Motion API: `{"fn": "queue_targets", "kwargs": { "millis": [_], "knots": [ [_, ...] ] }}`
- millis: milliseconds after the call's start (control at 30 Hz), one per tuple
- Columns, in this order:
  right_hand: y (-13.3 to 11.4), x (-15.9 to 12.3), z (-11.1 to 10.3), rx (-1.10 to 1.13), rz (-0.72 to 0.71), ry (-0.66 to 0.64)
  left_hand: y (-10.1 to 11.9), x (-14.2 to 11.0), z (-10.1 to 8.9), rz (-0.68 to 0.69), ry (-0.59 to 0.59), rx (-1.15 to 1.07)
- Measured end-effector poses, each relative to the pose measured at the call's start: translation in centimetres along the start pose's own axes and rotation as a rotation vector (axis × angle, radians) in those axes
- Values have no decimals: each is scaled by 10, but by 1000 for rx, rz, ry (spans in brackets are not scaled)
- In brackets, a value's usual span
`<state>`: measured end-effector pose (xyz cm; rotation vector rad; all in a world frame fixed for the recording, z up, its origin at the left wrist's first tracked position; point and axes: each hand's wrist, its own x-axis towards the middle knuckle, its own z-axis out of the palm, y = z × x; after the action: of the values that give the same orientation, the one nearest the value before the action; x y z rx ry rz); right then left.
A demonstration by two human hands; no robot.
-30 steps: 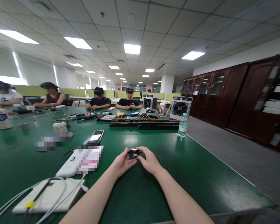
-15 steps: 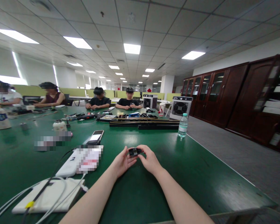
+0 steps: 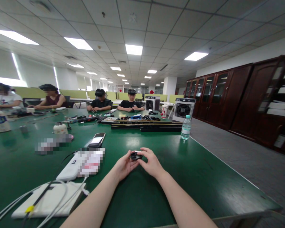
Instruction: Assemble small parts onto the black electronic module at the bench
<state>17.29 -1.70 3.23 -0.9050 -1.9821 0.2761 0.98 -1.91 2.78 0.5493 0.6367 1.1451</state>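
A small black boxy part (image 3: 136, 155) with lighter patches is held between my two hands above the green table (image 3: 180, 177); its exact kind I cannot make out. My left hand (image 3: 125, 165) cradles it from the left, with the thumb at its upper edge and the fingers beneath. From the right, my right hand (image 3: 150, 161) grips it, thumb low and fingertips over the top and right end. Those fingertips hide part of it.
Left of my arms lie a phone (image 3: 97, 139), a white device marked 2 (image 3: 67, 167) and a white box (image 3: 47, 201) with cables. A water bottle (image 3: 186, 127) stands near the right edge. Black bars (image 3: 147, 126) lie ahead; several people sit beyond.
My right fingers have shifted left over the black part, covering more of its top and right side. The part looks slightly turned. My left hand has barely moved.
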Motion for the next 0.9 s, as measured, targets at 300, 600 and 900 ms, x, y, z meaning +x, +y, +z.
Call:
{"fn": "queue_targets", "kwargs": {
  "millis": [300,600,900],
  "knots": [
    [5,0,1,-36,-12,-46,-3,4,-6,-19,-49,59],
    [2,2,-1,-52,-57,-36,-3,2,-2,1,-15,68],
    [-3,3,-5,-72,-60,3,-2,3,-3,-27,9,60]
  ]
}}
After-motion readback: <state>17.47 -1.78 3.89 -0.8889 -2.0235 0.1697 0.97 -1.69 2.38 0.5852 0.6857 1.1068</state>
